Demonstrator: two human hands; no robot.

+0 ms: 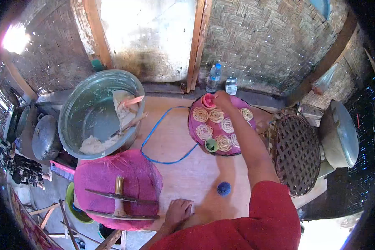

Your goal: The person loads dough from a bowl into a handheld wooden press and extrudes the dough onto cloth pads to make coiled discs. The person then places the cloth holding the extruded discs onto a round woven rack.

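My right hand [222,101] reaches to the far edge of a round pink-covered tray [194,118], its fingers closed on a small pink cup [208,100]. Several coiled noodle-like rounds [216,116] lie on the tray, and a green cup [211,145] stands near its front edge. My left hand [179,211] rests on the wooden table [183,175], fingers curled, with nothing visible in it. To its left is a pink cloth [93,179] under a wooden press with a metal cylinder [119,185].
A large basin [66,125] with white dough stands at the back left. A blue cord loop [142,146] and a blue round object [223,188] lie on the table. Two water bottles [213,78] stand behind the tray. At right are a woven basket [296,154] and a big pot [339,133].
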